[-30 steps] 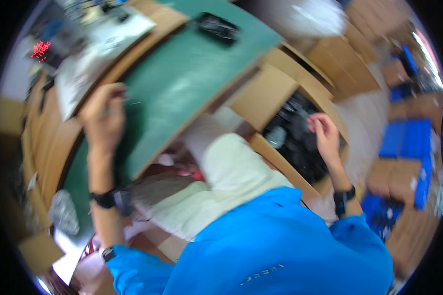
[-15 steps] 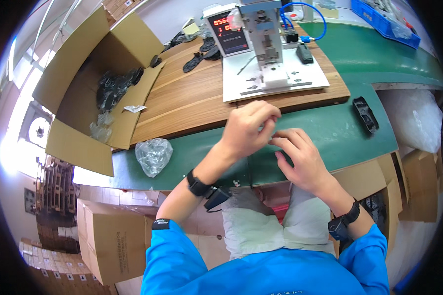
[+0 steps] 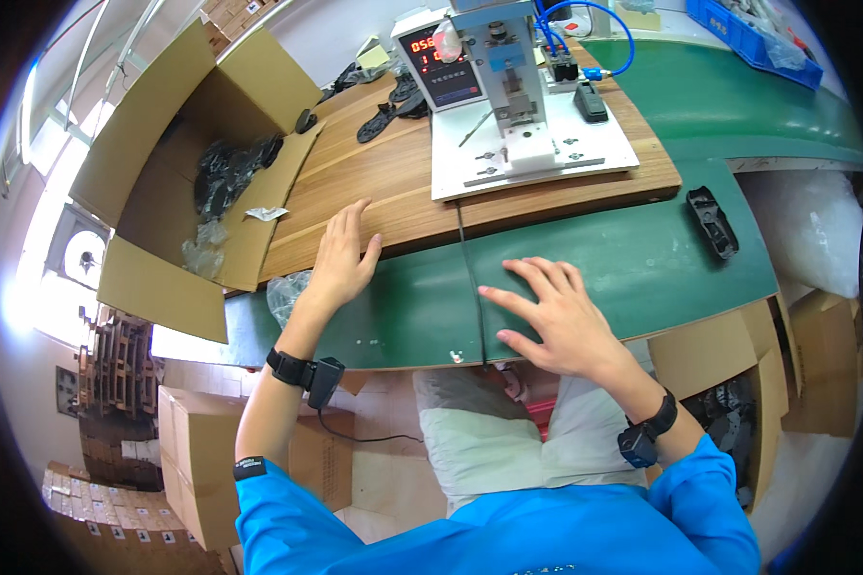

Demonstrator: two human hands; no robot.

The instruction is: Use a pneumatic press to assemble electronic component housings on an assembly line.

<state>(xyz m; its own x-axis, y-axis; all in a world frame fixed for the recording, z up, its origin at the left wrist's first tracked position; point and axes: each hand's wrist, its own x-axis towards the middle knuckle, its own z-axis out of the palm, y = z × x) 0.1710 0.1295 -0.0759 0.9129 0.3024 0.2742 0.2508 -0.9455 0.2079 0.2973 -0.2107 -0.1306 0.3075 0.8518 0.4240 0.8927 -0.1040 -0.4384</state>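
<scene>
My left hand (image 3: 345, 257) is open at the front edge of the wooden board (image 3: 374, 182), with its fingers stretched out and nothing held. Beside that wrist, a crumpled clear plastic bag (image 3: 284, 295) is partly hidden by my forearm. Over the green tabletop (image 3: 623, 249), my right hand (image 3: 561, 316) has its fingers spread and holds nothing. A thin black cable (image 3: 471, 268) runs down between my hands from the board to the table's front edge. Beyond them stands a small press (image 3: 516, 91) on a white base plate (image 3: 585, 158).
A cardboard box (image 3: 149, 182) on the left holds dark plastic-wrapped things. Left of the press is a control box (image 3: 441, 67) with red digits. A hollow black plastic part (image 3: 711, 222) lies at the right. Another carton (image 3: 710, 355) stands below the table edge.
My hands were close together with bent fingers; now they are apart. The left has moved left and opened flat, and the right has spread its fingers. The cable between them has come into sight.
</scene>
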